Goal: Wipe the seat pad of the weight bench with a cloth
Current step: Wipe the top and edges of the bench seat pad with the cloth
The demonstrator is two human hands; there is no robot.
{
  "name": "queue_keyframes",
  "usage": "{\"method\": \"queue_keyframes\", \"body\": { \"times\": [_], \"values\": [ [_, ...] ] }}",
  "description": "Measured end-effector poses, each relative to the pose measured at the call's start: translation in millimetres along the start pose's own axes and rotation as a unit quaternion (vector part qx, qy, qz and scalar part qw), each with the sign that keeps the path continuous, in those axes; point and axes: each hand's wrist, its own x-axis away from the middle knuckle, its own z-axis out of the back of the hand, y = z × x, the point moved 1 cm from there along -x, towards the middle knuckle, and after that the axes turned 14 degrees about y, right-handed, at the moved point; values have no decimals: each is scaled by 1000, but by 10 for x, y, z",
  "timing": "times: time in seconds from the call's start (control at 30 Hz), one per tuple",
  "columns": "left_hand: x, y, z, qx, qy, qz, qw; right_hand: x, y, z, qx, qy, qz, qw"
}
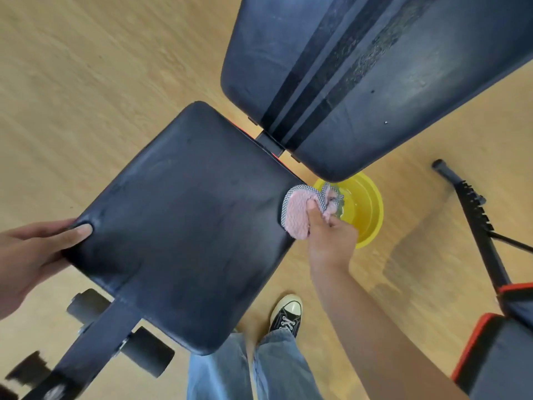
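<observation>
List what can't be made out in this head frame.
- Yellow bowl: far rim hidden by the back pad, near side by the right hand and cloth; contents unclear.
- Left hand: wrist cut off by the left edge; fingers under the seat pad hidden.
- Foot rollers: blurred, partly cut off at bottom left.
- Second bench: cut off at the right edge.
</observation>
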Motion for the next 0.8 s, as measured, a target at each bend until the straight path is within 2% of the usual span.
{"method": "queue_keyframes", "body": {
  "times": [0.07, 0.17, 0.23, 0.27, 0.33, 0.4, 0.43, 0.5, 0.6, 0.67, 0.73, 0.8],
  "values": [
    [239, 233, -179, -5, 17, 18, 1000, 410, 175, 1, -3, -9, -17, 1000],
    [588, 492, -438, -1, 78, 12, 997, 1246, 663, 197, 78, -99, -7, 992],
    [673, 562, -497, 6, 95, 18, 995, 1332, 694, 295, 95, -153, 12, 984],
    [675, 576, -504, 14, 97, 21, 995, 1138, 633, 272, 105, -155, 14, 982],
    [689, 605, -524, 10, 106, 32, 994, 549, 353, 154, 76, -109, 19, 991],
    [703, 626, -530, 15, 111, 32, 993, 150, 86, 46, 8, -25, 6, 1000],
    [705, 633, -541, 15, 117, 33, 993, 118, 85, 13, -19, 1, 5, 1000],
    [725, 659, -547, 14, 122, 42, 992, 511, 256, -15, 33, 5, 10, 999],
    [708, 657, -518, 12, 126, 40, 991, 1552, 802, 183, 139, -127, 1, 982],
    [699, 644, -511, 18, 129, 42, 991, 1937, 987, 328, 168, -222, -2, 960],
    [718, 654, -517, 27, 130, 43, 990, 1761, 874, 304, 188, -202, 35, 961],
    [737, 681, -545, 29, 137, 52, 989, 1185, 625, 189, 164, -122, 60, 977]
  ]
}}
